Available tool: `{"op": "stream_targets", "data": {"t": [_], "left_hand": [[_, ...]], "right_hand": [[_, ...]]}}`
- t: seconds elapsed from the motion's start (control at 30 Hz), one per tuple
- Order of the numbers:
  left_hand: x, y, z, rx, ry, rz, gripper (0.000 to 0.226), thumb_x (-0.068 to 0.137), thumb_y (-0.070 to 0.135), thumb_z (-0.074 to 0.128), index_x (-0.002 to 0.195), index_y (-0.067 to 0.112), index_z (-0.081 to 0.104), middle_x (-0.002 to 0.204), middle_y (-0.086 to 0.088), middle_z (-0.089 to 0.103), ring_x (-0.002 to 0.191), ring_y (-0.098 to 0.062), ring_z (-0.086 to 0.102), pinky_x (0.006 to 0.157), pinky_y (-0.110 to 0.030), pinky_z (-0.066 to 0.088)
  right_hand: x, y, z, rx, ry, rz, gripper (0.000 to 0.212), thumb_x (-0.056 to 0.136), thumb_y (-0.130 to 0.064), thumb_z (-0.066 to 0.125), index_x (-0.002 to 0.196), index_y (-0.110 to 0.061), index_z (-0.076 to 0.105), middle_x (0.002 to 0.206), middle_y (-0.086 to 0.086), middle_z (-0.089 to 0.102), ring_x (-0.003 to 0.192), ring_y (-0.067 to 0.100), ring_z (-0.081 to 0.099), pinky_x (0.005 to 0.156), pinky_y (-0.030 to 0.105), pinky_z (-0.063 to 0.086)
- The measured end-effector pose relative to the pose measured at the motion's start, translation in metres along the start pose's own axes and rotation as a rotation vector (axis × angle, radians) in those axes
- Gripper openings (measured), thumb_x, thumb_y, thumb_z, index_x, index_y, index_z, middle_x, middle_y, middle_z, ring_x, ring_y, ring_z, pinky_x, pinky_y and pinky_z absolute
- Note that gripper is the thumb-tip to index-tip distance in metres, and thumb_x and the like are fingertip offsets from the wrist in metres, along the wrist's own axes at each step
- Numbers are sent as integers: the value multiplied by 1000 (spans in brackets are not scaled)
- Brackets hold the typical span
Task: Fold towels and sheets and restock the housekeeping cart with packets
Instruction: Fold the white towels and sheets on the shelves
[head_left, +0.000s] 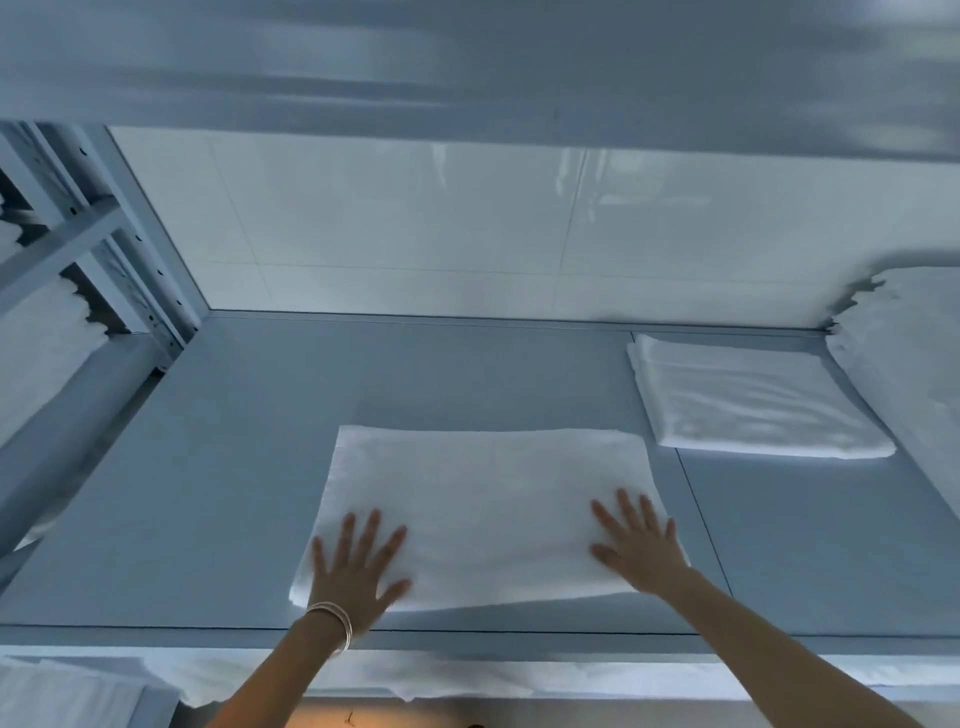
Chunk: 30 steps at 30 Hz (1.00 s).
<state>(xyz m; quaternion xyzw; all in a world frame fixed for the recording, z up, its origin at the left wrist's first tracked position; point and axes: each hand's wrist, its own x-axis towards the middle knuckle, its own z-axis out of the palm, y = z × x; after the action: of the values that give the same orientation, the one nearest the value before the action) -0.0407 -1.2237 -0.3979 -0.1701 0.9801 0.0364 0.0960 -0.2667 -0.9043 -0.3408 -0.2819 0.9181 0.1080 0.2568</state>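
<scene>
A folded white towel (483, 499) lies flat on the grey metal shelf (218, 467), near its front edge. My left hand (353, 566) presses on the towel's near left corner with fingers spread; thin bangles circle that wrist. My right hand (639, 545) lies flat on the towel's near right part, fingers straight and spread. Neither hand grips anything.
A folded white sheet (753, 400) lies at the back right of the shelf, beside a tall stack of white linen (904, 364) at the right edge. More linen (41, 343) fills the rack at left. Another shelf (467, 67) hangs overhead. White cloth (415, 680) lies on the level below.
</scene>
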Motion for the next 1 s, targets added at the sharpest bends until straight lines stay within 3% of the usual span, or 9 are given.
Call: {"op": "stream_targets", "data": {"t": [0.1,0.17,0.27,0.4,0.5,0.63,0.7,0.8,1.0], "left_hand": [[-10,-3,5,47,-28,153,84,79,78,23,150,33,12,159,-1,9,145,-24,8,108,-51,13],[-14,-13,-4,0,-35,214,91,68,66,50,147,30,23,150,-3,33,134,-24,34,101,-44,36],[-14,-36,-15,-75,-15,168,101,32,22,90,123,17,47,116,-7,65,99,-22,67,74,-29,55],[-18,-39,-36,-97,127,-7,72,31,0,86,90,25,54,77,-2,70,64,-24,69,49,-32,56],[-18,-41,-80,-207,7,-221,24,72,17,69,94,25,68,93,1,71,91,-22,66,73,-26,49],[-39,-74,-147,-828,-82,-250,54,56,26,82,102,2,68,98,-10,68,93,-20,58,80,-27,40],[-47,-86,-175,-1007,35,-309,56,48,30,82,94,3,67,87,-7,69,86,-23,60,80,-34,43],[-36,-82,-205,-1226,128,-354,10,80,9,69,89,8,65,90,-13,67,88,-29,61,84,-40,47],[36,-67,-182,-1091,354,-567,31,83,5,68,111,-5,58,98,-19,61,87,-27,57,67,-35,45]], "right_hand": [[-19,0,7,-48,-22,-225,115,53,-94,5,150,-32,3,154,2,-15,145,35,2,113,56,14],[-29,5,22,-178,47,-284,101,56,-87,30,140,-32,30,151,7,31,131,36,43,96,52,44],[-28,26,34,-54,135,-282,87,40,-41,90,118,-31,54,117,-1,66,101,19,67,71,26,57],[-33,25,16,-29,348,-239,59,38,-4,89,84,-24,59,76,-7,64,60,11,64,44,20,45],[-39,27,-27,80,244,-182,17,83,-22,60,100,-22,61,91,-7,62,83,16,60,65,24,41],[-52,55,-105,377,-82,-341,13,82,-19,53,80,-31,59,82,-15,59,81,4,53,69,16,37],[-64,65,-142,508,-22,-360,10,77,-19,56,74,-29,59,67,-19,58,67,-4,50,64,17,36],[-64,69,-182,697,64,-327,11,83,-13,60,77,-20,65,60,-16,57,58,-3,48,54,12,34],[8,47,-184,560,415,-86,30,86,-6,60,115,-7,65,107,9,64,92,17,54,70,14,42]]}}
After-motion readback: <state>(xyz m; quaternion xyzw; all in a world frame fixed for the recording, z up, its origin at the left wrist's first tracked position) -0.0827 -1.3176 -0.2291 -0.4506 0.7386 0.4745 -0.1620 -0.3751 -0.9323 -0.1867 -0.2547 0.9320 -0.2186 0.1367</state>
